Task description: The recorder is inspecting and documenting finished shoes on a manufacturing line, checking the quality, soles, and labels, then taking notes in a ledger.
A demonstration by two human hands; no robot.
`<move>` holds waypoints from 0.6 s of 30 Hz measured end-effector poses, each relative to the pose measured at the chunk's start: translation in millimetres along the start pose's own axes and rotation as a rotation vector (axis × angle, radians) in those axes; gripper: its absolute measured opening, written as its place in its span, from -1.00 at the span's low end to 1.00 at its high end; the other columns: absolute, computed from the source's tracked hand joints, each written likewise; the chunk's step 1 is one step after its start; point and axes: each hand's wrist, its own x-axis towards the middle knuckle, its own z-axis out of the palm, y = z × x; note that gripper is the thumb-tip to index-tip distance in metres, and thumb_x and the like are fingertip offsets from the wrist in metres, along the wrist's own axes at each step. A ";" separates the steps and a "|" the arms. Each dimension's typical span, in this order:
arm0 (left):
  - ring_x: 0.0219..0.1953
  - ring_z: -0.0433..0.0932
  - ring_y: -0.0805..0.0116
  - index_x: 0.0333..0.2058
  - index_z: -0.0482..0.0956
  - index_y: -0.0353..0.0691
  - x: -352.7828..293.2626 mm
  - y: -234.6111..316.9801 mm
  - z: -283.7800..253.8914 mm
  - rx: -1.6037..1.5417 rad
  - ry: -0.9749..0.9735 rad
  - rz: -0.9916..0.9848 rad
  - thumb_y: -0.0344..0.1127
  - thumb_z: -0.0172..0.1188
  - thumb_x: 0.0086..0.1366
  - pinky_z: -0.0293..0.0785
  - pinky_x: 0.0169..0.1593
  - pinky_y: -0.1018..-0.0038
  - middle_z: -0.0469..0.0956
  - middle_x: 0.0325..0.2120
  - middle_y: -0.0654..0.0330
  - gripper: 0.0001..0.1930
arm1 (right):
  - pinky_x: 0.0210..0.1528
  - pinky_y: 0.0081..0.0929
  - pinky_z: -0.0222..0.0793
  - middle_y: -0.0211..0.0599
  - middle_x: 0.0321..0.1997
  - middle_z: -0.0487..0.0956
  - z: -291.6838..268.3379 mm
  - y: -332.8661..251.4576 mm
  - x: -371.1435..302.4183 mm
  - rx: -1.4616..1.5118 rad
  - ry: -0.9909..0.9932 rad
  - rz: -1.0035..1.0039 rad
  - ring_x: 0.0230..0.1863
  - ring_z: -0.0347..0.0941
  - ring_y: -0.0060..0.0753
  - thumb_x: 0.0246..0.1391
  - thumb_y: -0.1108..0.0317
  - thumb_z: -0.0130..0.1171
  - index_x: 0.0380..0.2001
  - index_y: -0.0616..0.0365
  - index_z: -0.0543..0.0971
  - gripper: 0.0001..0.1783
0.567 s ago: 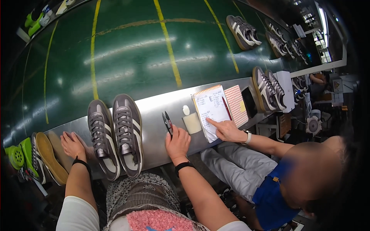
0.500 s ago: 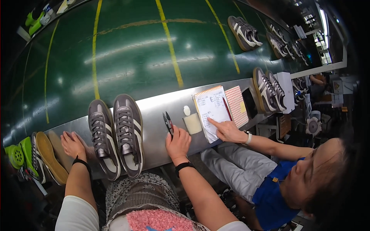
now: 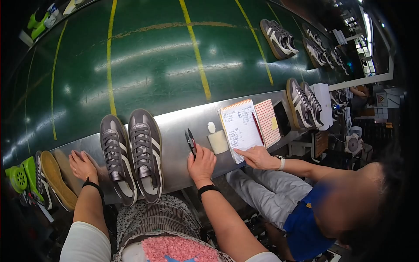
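A pair of dark grey and white sneakers (image 3: 146,157) sits side by side on the metal ledge (image 3: 172,170), between my two hands. Left of the pair, my left hand (image 3: 83,167) rests on the ledge, fingers stretched out and holding nothing. My right hand (image 3: 202,163) grips black thread snips (image 3: 190,140), their blades pointing away from me. Right of that hand lie a cream-coloured block (image 3: 218,142) and a small white oval piece (image 3: 211,127). A co-worker's hand (image 3: 259,157) points at the near part of a handwritten spiral notebook (image 3: 242,124).
Beyond the ledge runs a green conveyor belt (image 3: 152,56) with yellow lines and more sneakers (image 3: 278,39) at the far right. A red-patterned notebook (image 3: 267,120) and another sneaker pair (image 3: 304,105) stand right. At left are a tan-soled shoe (image 3: 58,181) and a green fan (image 3: 18,178).
The co-worker's pointing finger has slid down the notebook page towards its near edge. My hands, the snips and the sneakers between them have stayed in place.
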 end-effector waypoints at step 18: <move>0.21 0.10 0.23 0.15 0.20 0.01 -1.7 -3.6 12.7 0.016 0.030 0.014 0.07 -0.17 0.27 0.02 0.19 0.19 0.16 0.17 0.21 -0.48 | -0.19 -0.21 0.16 -0.29 -0.25 0.38 3.1 4.6 0.1 -0.002 -0.019 0.000 -0.24 0.28 -0.16 -0.17 0.26 0.15 -0.09 0.06 0.37 -0.52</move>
